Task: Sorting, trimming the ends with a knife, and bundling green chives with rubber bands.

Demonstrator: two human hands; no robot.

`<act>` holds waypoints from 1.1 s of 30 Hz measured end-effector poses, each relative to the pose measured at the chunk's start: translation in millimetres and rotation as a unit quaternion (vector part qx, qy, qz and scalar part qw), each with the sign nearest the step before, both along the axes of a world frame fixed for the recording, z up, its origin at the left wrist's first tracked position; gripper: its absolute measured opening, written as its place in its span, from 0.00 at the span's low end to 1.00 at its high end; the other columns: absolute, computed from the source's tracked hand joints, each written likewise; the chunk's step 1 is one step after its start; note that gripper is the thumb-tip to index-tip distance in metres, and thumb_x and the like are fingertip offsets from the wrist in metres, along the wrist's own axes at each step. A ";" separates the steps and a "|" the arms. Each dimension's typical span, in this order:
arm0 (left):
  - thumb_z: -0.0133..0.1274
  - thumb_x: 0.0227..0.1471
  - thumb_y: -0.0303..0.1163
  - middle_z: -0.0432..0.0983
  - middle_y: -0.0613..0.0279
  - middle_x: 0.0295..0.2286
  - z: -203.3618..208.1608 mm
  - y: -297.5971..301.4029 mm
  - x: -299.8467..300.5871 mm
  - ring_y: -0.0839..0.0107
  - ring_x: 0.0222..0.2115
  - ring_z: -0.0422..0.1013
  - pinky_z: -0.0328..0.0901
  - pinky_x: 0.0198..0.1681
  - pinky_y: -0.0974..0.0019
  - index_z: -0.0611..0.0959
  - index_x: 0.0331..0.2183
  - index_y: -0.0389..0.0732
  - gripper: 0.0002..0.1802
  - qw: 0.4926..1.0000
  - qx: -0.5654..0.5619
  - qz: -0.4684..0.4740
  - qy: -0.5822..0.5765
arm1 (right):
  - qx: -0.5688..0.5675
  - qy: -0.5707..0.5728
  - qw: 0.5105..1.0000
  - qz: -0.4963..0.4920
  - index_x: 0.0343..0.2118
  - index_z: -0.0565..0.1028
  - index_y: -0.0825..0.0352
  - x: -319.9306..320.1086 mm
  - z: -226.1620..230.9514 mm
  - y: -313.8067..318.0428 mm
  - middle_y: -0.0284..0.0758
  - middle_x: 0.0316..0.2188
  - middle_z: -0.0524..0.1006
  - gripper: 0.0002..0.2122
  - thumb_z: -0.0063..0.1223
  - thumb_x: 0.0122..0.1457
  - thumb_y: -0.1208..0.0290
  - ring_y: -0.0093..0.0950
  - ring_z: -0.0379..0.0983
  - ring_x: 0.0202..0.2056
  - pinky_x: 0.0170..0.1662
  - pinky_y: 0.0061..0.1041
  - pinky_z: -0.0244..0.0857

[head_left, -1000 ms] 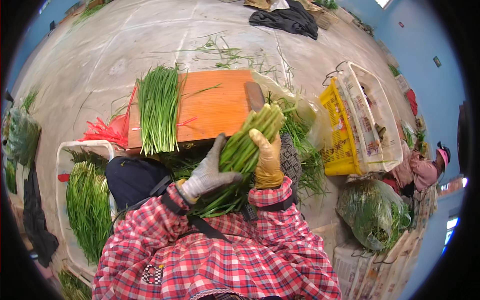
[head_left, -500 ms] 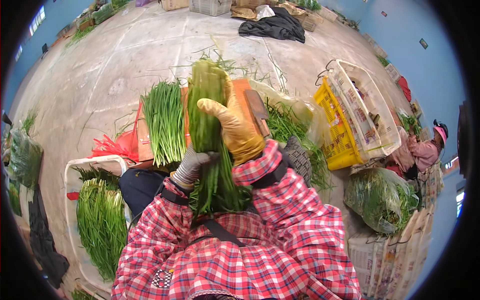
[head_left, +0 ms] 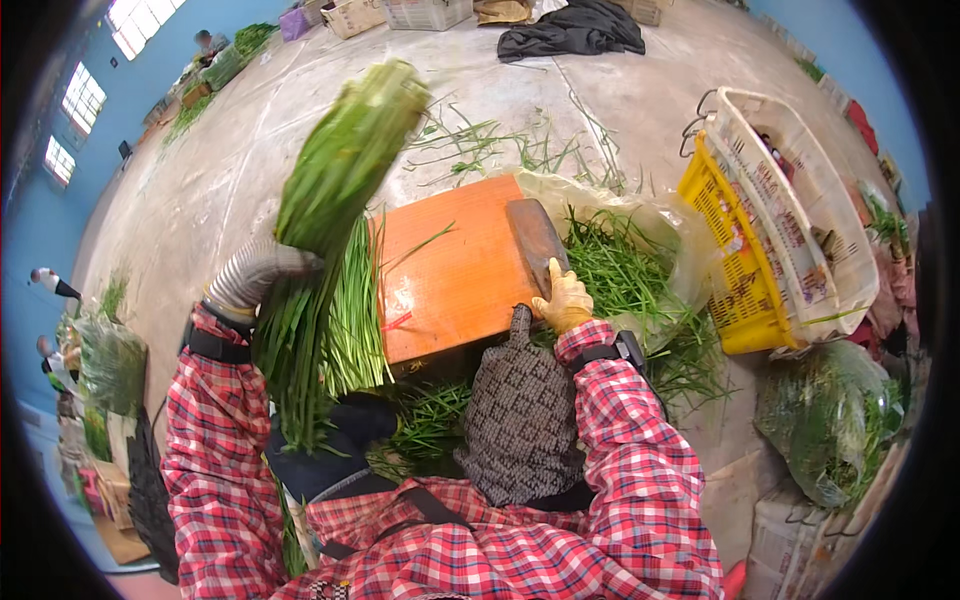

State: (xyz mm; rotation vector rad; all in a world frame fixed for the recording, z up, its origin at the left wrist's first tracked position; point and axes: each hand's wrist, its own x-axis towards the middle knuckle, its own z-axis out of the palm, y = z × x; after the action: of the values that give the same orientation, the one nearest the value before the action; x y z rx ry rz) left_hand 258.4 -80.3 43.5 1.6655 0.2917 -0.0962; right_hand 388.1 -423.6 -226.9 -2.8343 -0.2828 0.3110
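Note:
My left hand [head_left: 262, 277], in a grey striped glove, grips a thick bunch of garlic chives [head_left: 345, 165] around its middle. The pale cut ends point up and away, and the leaves hang below my fist. My right hand [head_left: 565, 298], in a yellow glove, closes over the handle end of a cleaver [head_left: 537, 240] lying along the right edge of an orange board [head_left: 450, 262]; most of the handle is hidden by my fingers. Another pile of chives [head_left: 358, 320] lies on the board's left side, partly behind the raised bunch.
Loose chives [head_left: 620, 255] fill a clear plastic sheet right of the board. Beyond it stand a yellow crate [head_left: 722, 260] and a white crate [head_left: 850, 250]. A stuffed plastic bag [head_left: 830, 420] sits at the lower right. Black cloth [head_left: 575, 30] lies on the far floor.
My right hand has let go of the bunch and moved down onto the cleaver. My left hand has carried the chives leftward, and the bunch now tilts. The whole view has shifted.

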 end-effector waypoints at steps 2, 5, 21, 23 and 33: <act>0.60 0.34 0.22 0.77 0.57 0.38 -2.0 -24.7 39.6 0.67 0.37 0.74 0.67 0.43 0.67 0.71 0.49 0.32 0.35 0.992 0.094 -0.063 -0.048 | 0.000 -0.018 1.000 -0.004 0.62 0.53 0.60 5.9 -11.3 -1.1 0.47 0.42 0.70 0.38 0.58 0.49 0.55 0.43 0.70 0.44 0.43 0.40 0.66; 0.62 0.37 0.25 0.75 0.58 0.42 -48.0 -56.9 94.9 0.73 0.42 0.69 0.63 0.48 0.69 0.68 0.53 0.36 0.38 0.943 0.293 -0.146 -0.065 | 0.048 -0.038 0.997 -0.035 0.60 0.55 0.59 23.4 -43.1 -23.1 0.47 0.37 0.72 0.34 0.55 0.50 0.61 0.44 0.72 0.39 0.41 0.41 0.67; 0.47 0.42 0.22 0.67 0.55 0.34 -290.3 -117.5 119.4 0.56 0.34 0.68 0.62 0.42 0.55 0.66 0.54 0.50 0.34 0.684 0.700 -0.127 -0.158 | 0.399 -0.081 0.912 -0.041 0.58 0.60 0.59 -57.3 65.7 -64.9 0.45 0.31 0.74 0.27 0.51 0.54 0.78 0.39 0.74 0.31 0.35 0.31 0.68; 0.49 0.42 0.23 0.67 0.54 0.35 -287.9 -114.3 118.2 0.56 0.35 0.68 0.61 0.43 0.54 0.65 0.55 0.50 0.35 0.691 0.697 -0.136 -0.136 | 0.388 -0.095 0.915 -0.047 0.58 0.61 0.60 -61.8 73.5 -50.9 0.46 0.32 0.75 0.28 0.52 0.52 0.79 0.41 0.75 0.32 0.36 0.32 0.69; 0.62 0.37 0.40 0.67 0.47 0.47 -217.6 -136.5 143.6 0.50 0.49 0.63 0.59 0.53 0.56 0.75 0.44 0.38 0.30 0.869 0.438 -0.120 -0.197 | 0.409 -0.124 0.894 -0.137 0.53 0.65 0.65 -59.4 60.3 -56.6 0.41 0.32 0.75 0.23 0.50 0.53 0.80 0.30 0.72 0.28 0.34 0.27 0.67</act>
State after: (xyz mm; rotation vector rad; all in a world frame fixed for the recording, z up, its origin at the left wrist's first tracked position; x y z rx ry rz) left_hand 402.0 -216.8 -174.1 2.5667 -0.2378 0.2287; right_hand 328.8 -480.1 -166.7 -2.0233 -0.0347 -0.2008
